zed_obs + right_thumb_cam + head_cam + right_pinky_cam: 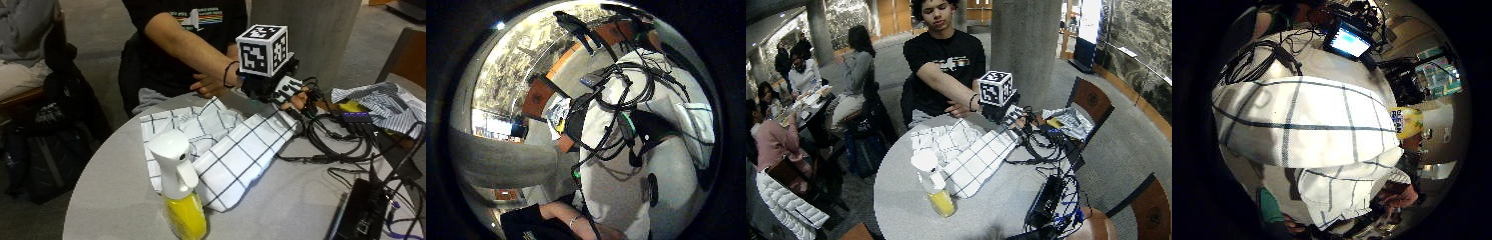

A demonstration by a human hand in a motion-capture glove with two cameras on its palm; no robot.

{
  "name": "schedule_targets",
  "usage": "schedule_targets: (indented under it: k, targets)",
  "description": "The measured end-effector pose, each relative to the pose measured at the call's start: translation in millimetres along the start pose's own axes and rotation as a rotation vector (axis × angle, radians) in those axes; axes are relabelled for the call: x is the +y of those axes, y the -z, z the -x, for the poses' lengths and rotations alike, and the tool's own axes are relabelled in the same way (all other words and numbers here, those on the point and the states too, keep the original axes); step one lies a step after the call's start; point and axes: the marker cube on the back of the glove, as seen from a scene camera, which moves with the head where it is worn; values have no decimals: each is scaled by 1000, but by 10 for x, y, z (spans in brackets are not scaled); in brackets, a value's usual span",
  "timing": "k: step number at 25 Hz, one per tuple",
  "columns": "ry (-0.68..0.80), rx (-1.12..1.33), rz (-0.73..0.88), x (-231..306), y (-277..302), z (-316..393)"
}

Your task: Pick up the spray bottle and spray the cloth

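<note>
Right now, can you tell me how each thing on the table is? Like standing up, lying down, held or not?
spray bottle: standing upright near the table's edge, nobody touching it.
cloth: lying rumpled and partly folded on the table, one corner lifted.
gloved right hand: raised over the far corner of the cloth, pinching it.
cables: lying tangled on the table beside the cloth.

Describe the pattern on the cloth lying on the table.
White cloth with a dark grid check, clearest in the outside view.
</note>
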Motion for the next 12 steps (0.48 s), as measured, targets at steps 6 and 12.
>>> schedule_targets:
  k: [6, 12]
  targets:
    - [-7, -18, -11, -7, 57, 3]
    - [-33, -149, -46, 15, 98, -9]
